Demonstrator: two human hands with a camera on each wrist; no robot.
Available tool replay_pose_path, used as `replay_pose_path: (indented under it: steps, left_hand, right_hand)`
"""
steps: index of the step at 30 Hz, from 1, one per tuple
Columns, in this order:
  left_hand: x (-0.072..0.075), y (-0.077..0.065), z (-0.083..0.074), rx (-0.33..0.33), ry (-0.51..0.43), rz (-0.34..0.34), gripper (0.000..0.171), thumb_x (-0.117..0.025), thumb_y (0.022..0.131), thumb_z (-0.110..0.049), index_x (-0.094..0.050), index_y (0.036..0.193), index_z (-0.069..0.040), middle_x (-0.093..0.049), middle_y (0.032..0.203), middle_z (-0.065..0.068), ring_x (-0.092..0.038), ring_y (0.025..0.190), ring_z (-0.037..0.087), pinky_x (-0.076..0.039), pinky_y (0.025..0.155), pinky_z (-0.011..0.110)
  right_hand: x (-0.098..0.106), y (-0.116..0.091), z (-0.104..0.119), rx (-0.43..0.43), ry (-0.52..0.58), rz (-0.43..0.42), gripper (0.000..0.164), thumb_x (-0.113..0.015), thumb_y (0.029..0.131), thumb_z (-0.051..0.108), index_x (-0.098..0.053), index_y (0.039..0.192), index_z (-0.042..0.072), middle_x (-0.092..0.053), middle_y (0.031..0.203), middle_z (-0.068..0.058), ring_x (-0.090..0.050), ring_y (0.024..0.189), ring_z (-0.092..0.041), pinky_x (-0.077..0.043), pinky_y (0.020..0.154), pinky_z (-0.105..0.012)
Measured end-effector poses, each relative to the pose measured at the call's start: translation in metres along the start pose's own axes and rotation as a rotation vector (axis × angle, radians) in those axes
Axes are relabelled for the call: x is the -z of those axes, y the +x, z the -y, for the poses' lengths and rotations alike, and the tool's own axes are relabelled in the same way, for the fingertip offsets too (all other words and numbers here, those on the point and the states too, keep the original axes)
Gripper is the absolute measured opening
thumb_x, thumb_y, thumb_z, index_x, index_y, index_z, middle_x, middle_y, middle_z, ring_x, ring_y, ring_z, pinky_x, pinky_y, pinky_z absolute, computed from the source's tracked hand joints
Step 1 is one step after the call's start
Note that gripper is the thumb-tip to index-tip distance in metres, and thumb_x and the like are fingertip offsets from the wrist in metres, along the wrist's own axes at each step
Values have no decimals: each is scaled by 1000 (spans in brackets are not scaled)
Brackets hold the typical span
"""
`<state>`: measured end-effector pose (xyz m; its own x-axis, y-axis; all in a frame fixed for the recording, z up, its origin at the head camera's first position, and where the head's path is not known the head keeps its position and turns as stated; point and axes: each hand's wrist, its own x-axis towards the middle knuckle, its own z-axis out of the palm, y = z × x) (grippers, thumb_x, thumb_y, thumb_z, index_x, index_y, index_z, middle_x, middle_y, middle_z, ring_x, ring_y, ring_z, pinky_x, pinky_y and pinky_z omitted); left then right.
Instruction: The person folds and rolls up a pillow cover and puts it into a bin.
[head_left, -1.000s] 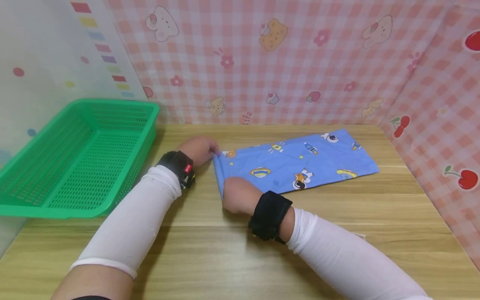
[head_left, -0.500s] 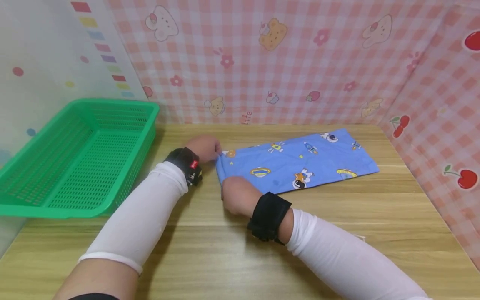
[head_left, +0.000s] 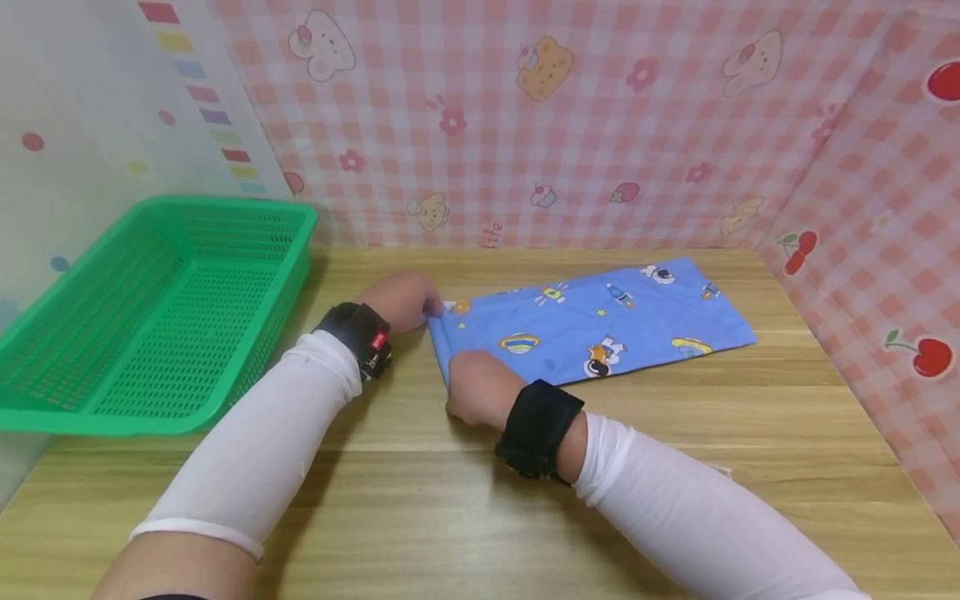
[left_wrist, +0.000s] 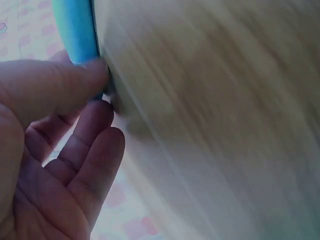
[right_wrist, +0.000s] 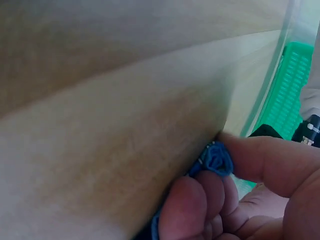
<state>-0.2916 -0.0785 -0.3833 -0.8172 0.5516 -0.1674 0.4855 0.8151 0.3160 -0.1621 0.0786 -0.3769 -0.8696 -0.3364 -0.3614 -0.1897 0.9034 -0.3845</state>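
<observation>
Left hand (head_left: 400, 301) and right hand (head_left: 480, 387) both grip the rolled end of one blue cloth (head_left: 570, 333).
Head view: the cloth, space-printed, lies on the wooden tabletop (head_left: 420, 508), the hands apart from each other, left at the rolled end's far corner, right at its near corner; one green basket (head_left: 142, 423) stands at the left, its slotted floor showing, and two black wristbands (head_left: 540, 429) and two white sleeves (head_left: 255, 442) cover the arms; left wrist view: thumb and fingers pinch the blue roll, though blur makes it hard to tell how many fingers press; right wrist view: thumb and curled fingers clasp the roll, its coiled end visible, the basket behind.
</observation>
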Motion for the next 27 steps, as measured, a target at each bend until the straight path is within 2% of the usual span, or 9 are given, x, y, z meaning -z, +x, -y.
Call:
replay_pose_path:
  steps: [4,11,13,17,20,22,24,27]
  left_hand:
    - [0,-1,2,-21,11,13,20,-75,93,-7,-80,112,-12,-76,120,10,-68,117,30,-51,109,48]
    - [-3,0,4,-46,53,10,22,-72,94,-7,-80,113,-14,-74,124,8,-66,123,29,-49,112,48]
    - [-3,0,5,-45,52,7,22,-71,94,-7,-80,113,-14,-74,125,8,-66,124,30,-49,113,47]
    - [-2,1,6,-54,39,16,20,-67,98,-8,-80,112,-14,-73,126,9,-66,125,30,-49,113,47]
    - [-1,3,7,-55,33,40,18,-66,100,-11,-79,112,-15,-71,127,8,-65,126,30,-49,113,47]
    - [-2,6,7,-49,35,61,17,-66,101,-13,-78,112,-16,-70,128,7,-64,127,29,-49,113,47]
    - [-3,9,7,-41,46,82,16,-66,102,-14,-78,113,-17,-69,129,6,-63,128,28,-48,113,46]
    - [-2,11,5,-43,64,109,17,-65,102,-15,-78,114,-16,-69,128,7,-63,125,28,-49,112,45]
  right_hand:
    - [1,-1,1,5,19,-2,10,-71,89,7,-63,83,6,-56,82,-6,-55,73,-23,-45,61,-30]
    - [3,1,0,37,44,29,32,-69,90,6,-52,63,13,-48,68,0,-49,64,-19,-40,59,-28]
    - [4,2,-1,42,48,33,28,-68,91,5,-54,67,13,-48,68,1,-49,65,-18,-39,60,-27]
    - [6,0,-2,37,116,26,10,-67,91,3,-61,87,11,-59,82,-1,-56,76,-19,-42,65,-27]
    - [7,-2,-3,29,138,19,9,-68,92,3,-65,96,10,-65,92,-3,-59,83,-20,-46,71,-27]
    - [7,-2,-3,25,129,15,8,-70,92,5,-68,98,10,-67,95,-2,-60,85,-19,-48,74,-28]
    - [7,-3,-3,34,105,-2,5,-72,91,9,-68,91,10,-65,87,0,-59,79,-18,-47,72,-27]
    - [4,-3,-1,37,81,-27,18,-79,89,20,-66,82,10,-63,78,1,-57,73,-17,-47,67,-28]
